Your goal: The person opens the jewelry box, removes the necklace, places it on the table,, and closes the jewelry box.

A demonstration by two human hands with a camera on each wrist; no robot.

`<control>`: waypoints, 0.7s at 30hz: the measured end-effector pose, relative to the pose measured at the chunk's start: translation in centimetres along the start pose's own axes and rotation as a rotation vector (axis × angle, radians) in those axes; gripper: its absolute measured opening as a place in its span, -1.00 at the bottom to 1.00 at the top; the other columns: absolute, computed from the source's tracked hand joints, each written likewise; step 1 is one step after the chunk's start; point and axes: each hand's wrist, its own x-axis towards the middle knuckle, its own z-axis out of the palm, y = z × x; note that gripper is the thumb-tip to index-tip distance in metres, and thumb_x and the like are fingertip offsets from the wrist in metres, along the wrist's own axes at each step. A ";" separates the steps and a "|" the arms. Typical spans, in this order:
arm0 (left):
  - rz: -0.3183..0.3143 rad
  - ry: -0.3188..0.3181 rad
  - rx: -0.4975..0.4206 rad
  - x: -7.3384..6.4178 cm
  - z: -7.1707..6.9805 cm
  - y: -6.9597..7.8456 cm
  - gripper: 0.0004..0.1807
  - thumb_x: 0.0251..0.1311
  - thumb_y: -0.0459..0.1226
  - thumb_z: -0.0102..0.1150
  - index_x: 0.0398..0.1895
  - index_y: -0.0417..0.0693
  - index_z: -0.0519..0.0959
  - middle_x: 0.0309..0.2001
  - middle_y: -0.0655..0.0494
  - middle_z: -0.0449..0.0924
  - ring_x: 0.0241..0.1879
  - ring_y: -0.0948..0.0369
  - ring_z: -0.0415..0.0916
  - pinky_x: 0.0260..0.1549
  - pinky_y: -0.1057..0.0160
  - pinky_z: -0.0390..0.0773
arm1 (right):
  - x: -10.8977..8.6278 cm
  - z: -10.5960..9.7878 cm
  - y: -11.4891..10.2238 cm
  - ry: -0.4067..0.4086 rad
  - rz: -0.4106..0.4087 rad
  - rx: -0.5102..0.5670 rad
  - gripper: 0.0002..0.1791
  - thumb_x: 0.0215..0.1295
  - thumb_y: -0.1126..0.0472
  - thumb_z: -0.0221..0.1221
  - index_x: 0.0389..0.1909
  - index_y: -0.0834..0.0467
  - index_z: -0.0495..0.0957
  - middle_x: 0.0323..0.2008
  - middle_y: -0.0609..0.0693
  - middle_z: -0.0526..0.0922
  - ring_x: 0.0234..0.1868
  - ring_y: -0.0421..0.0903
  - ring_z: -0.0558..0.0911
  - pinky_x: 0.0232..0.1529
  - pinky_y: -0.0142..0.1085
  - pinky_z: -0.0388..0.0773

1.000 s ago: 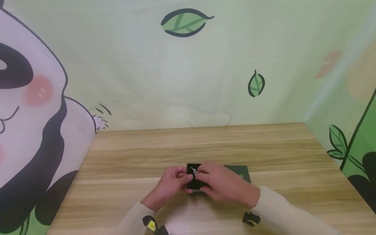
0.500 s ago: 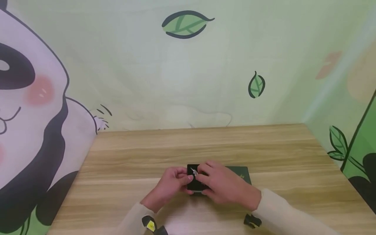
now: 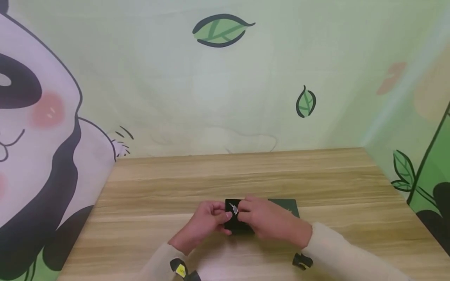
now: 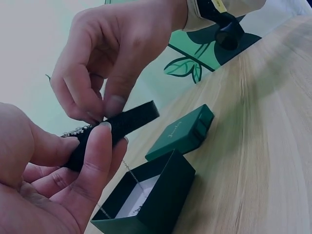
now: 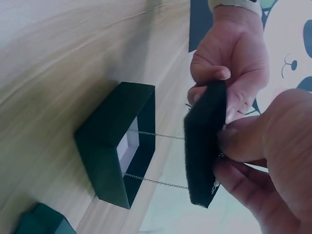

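Observation:
A black jewelry pad (image 3: 234, 227) is held up by my left hand (image 3: 204, 218), thumb on its face and fingers behind. A silver necklace (image 3: 234, 209) with a sparkling pendant lies on that face. My right hand (image 3: 274, 220) has its thumb and fingertips together against the pad, pinching at the necklace; its fingers partly hide the grip. From behind the pad, two strands of chain (image 5: 163, 136) run down into an uncovered dark green box (image 5: 105, 146). White lining shows inside this box in both wrist views.
The green box lid (image 4: 178, 134), with gold lettering, lies on the wooden table (image 3: 168, 183) beside the box, partly behind my right hand in the head view. A printed panda-and-leaf backdrop (image 3: 158, 78) rises behind the table's far edge.
The pad has dipped slightly toward me and tilted, so its pale lower edge no longer shows. My right fingers have shifted a little on it, baring more of the pendant. My left hand keeps its hold.

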 end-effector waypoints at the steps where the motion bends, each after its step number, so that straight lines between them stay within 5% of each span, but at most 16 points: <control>1: -0.001 -0.007 0.000 0.0 0.0 0.0 -0.67 0.42 -0.47 0.14 0.15 -0.57 0.52 -0.02 -0.33 0.74 -0.13 0.06 0.75 -0.33 0.27 0.82 | 0.0 0.1 0.0 0.002 -0.003 -0.021 -0.78 0.14 0.39 0.38 -0.22 0.07 0.69 -0.13 -0.11 0.68 -0.10 -0.16 0.58 0.01 -0.37 0.70; 12: -0.001 -0.009 -0.003 -0.1 0.3 -0.1 -0.68 0.42 -0.46 0.14 0.14 -0.54 0.53 0.01 -0.38 0.72 -0.07 0.03 0.74 -0.31 0.26 0.82 | -0.1 0.8 -0.6 0.136 0.071 0.005 -0.73 0.07 0.42 0.35 -0.19 0.12 0.67 -0.20 -0.06 0.61 -0.20 -0.16 0.58 -0.15 -0.37 0.70; 17: 0.001 -0.018 -0.005 -0.2 0.3 0.0 -0.67 0.44 -0.46 0.12 0.16 -0.54 0.52 0.04 -0.44 0.69 -0.09 0.03 0.75 -0.31 0.27 0.82 | -0.1 0.5 -0.8 0.137 0.179 -0.030 -0.86 0.25 0.30 0.31 -0.19 0.08 0.62 -0.21 -0.08 0.56 -0.23 -0.16 0.48 -0.24 -0.37 0.61; 21: 0.009 -0.044 -0.005 -0.2 0.3 0.0 -0.67 0.42 -0.47 0.13 0.14 -0.59 0.50 -0.03 -0.35 0.74 -0.22 0.12 0.76 -0.34 0.26 0.82 | 0.0 0.3 -0.8 0.103 0.171 -0.092 -0.83 0.18 0.32 0.34 -0.24 0.09 0.58 -0.30 -0.09 0.54 -0.27 -0.14 0.46 -0.25 -0.36 0.58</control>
